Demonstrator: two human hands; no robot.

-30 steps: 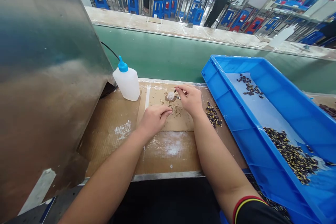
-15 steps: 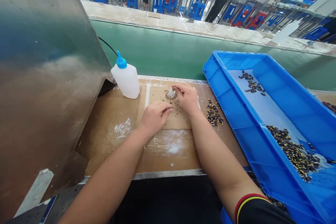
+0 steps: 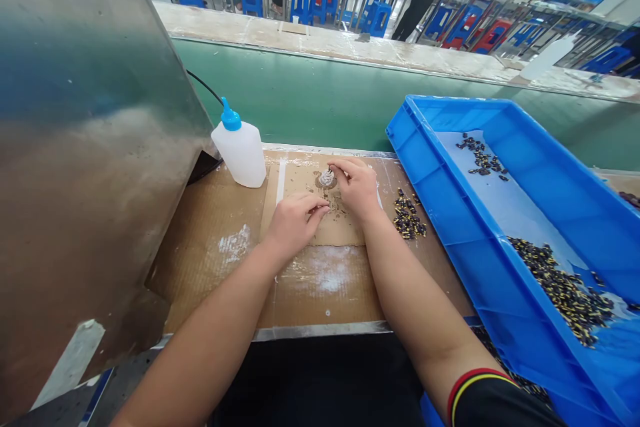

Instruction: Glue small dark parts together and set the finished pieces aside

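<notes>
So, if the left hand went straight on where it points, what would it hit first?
The left hand would probably meet the right hand first, though depth is hard to judge.

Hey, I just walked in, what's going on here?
A person's right hand pinches a small dark piece at a whitish blob on the cardboard. The left hand is pinched nearby; whether it holds anything is too small to tell. Black-and-yellow pieces lie to the right, beside a blue bin holding more. A blue-capped bottle stands to the left.

Dark piece [image 3: 330,169] mostly hidden by right hand [image 3: 357,188]
</notes>
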